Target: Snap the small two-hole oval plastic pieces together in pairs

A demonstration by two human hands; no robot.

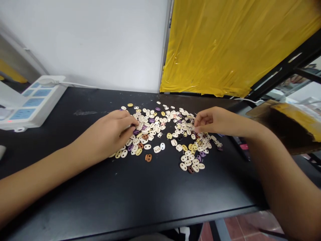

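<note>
Many small oval pieces with two holes, like flat cord stoppers, lie spread on the black table (150, 197). Most are cream (147, 147), with some yellow, purple and brown (148, 157) ones among them. My left hand (111, 134) rests over the left part of the spread, fingers bent and thumb drawn in near the index finger. Whatever its fingertips pinch is hidden. Over the right part, my right hand (215, 121) has its fingers curled towards the thumb, close above the cream and dark pieces. I cannot make out anything between those fingertips.
A white power strip (42, 100) with blue labels and a plugged-in cable stands at the left back. Behind the table are a white panel (85, 43) and a yellow plastic sheet (213, 47). A cardboard box (283, 124) sits at the right, beyond my right forearm.
</note>
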